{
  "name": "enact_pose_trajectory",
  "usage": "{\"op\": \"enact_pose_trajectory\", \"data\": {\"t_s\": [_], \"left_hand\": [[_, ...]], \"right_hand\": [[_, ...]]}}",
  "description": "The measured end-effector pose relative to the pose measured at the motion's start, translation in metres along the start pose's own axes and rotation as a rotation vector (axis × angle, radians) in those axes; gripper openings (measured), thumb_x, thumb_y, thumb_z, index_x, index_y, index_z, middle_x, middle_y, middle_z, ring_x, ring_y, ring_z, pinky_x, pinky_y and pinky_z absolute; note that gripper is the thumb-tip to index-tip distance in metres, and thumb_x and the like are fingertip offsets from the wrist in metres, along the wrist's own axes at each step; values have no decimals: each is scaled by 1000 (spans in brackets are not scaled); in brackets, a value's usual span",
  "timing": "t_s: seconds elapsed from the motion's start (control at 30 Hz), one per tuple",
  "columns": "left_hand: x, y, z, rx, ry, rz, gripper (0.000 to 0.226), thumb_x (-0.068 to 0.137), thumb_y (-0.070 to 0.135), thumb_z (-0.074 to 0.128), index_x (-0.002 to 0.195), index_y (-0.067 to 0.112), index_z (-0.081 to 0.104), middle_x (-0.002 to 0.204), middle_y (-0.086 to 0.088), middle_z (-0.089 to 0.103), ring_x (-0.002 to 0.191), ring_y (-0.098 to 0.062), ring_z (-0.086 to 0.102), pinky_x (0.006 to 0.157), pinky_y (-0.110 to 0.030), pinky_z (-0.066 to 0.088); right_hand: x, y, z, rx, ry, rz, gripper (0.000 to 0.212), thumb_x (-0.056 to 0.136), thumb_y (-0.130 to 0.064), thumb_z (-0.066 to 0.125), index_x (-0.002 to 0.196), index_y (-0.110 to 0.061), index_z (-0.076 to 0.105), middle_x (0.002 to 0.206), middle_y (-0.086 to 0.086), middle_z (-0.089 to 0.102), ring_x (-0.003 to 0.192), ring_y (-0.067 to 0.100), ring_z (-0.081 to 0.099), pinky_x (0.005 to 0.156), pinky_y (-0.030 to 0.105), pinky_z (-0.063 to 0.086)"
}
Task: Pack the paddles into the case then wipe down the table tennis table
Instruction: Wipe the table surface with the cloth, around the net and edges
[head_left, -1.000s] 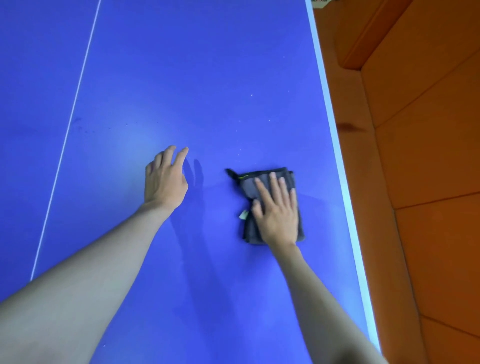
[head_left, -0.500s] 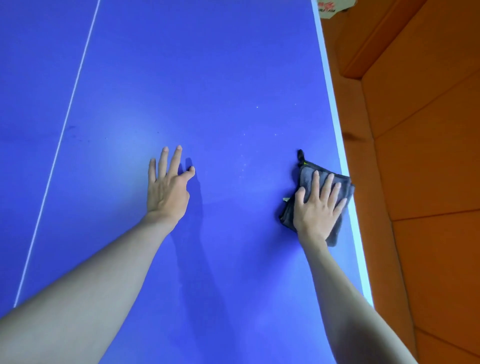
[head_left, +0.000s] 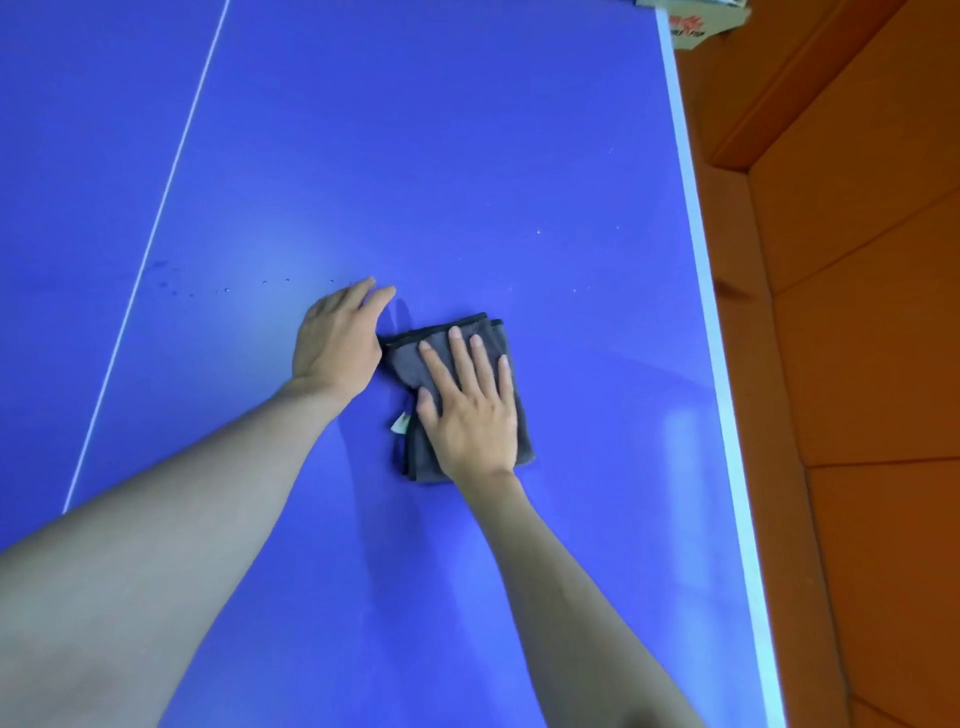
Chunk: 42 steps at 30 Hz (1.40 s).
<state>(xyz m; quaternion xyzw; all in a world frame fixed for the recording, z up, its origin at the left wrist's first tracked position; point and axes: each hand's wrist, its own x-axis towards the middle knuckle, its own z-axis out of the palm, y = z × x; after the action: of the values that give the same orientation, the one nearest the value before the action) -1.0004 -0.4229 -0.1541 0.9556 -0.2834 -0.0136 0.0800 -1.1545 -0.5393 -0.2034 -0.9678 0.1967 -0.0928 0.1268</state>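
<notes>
cardboard box (head_left: 696, 21) cut off above

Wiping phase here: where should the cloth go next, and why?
Probably slide the grey cloth forward and left. The right hand presses it flat with straight fingers, the left hand rests on the blue table beside it, and small specks still show toward the white centre line.

Left hand (head_left: 337, 345) flat, right hand (head_left: 470, 410) flat, fingers spread, forearms extended

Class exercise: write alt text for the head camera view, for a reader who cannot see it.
A right hand presses a folded grey cloth flat on a blue table tennis table, while the left hand rests beside it.
</notes>
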Motion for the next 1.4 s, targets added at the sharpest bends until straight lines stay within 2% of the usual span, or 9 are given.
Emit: {"op": "enact_pose_trajectory", "data": {"t_s": [0.13, 0.27, 0.4, 0.5, 0.67, 0.83, 1.0, 1.17, 1.4], "left_hand": [[-8, 1, 9, 202, -49, 0, 71, 83, -6, 58, 149, 16, 47, 148, -1, 50, 133, -29, 47, 121, -52, 24], [-10, 5, 17, 183, 1, -41, 69, 80, -8, 61, 145, 14, 53, 144, -3, 55, 130, -30, 50, 122, -53, 21], [-8, 7, 22, 137, 16, -50, 64, 79, -12, 60, 140, 9, 58, 142, -9, 58, 126, -33, 55, 123, -52, 23], [-8, 2, 24, 163, 32, -5, 68, 77, -14, 59, 142, 8, 56, 142, -10, 56, 123, -33, 56, 125, -50, 21], [-4, -1, 29, 153, 84, 17, 61, 79, -13, 53, 137, 6, 61, 134, -11, 59, 110, -34, 59, 126, -49, 23], [-2, -3, 30, 114, 103, 26, 58, 79, -13, 53, 133, 6, 64, 129, -11, 63, 108, -33, 62, 124, -49, 27], [-5, -2, 27, 76, 108, 11, 63, 77, -15, 55, 134, 7, 65, 130, -11, 64, 116, -32, 62, 122, -54, 29], [-7, -1, 24, 83, 71, -5, 70, 76, -18, 56, 141, 9, 60, 140, -8, 60, 126, -29, 56, 124, -55, 25], [-4, -5, 22, 140, 85, 52, 72, 71, -21, 59, 138, 5, 62, 135, -11, 61, 114, -30, 63, 124, -51, 27]], "right_hand": [[9, 80, -23, -59, 40, 141, 58, 101, -43, 42, 159, -36, 42, 168, 0, 36, 157, 22, 30, 129, 50, 18], [10, 181, -57, -102, -10, 319, 61, 102, -48, 31, 161, -36, 36, 171, 2, 30, 157, 27, 28, 129, 52, 17], [19, 240, -82, -106, -83, 430, 69, 99, -56, 20, 164, -35, 29, 175, 1, 16, 161, 25, 13, 130, 51, 6], [31, 238, -80, -126, -71, 506, 68, 100, -56, 21, 165, -36, 24, 176, -1, 9, 162, 23, 6, 130, 51, 2], [60, 195, -61, -157, -17, 588, 72, 98, -58, 19, 166, -35, 21, 176, -1, 11, 162, 24, 7, 129, 55, 2], [97, 80, -22, -130, 9, 335, 71, 96, -55, 23, 163, -35, 33, 173, 2, 23, 160, 26, 19, 129, 54, 5], [97, -10, 8, -85, -74, 61, 65, 102, -52, 17, 164, -35, 28, 174, 0, 21, 161, 23, 14, 130, 52, 5], [96, 35, -2, -10, 0, 29, 59, 100, -47, 34, 158, -35, 45, 169, -1, 35, 157, 23, 28, 130, 49, 14], [77, 187, -48, -69, 76, 373, 64, 97, -52, 34, 158, -33, 45, 170, 4, 31, 157, 27, 27, 128, 53, 15]]}}
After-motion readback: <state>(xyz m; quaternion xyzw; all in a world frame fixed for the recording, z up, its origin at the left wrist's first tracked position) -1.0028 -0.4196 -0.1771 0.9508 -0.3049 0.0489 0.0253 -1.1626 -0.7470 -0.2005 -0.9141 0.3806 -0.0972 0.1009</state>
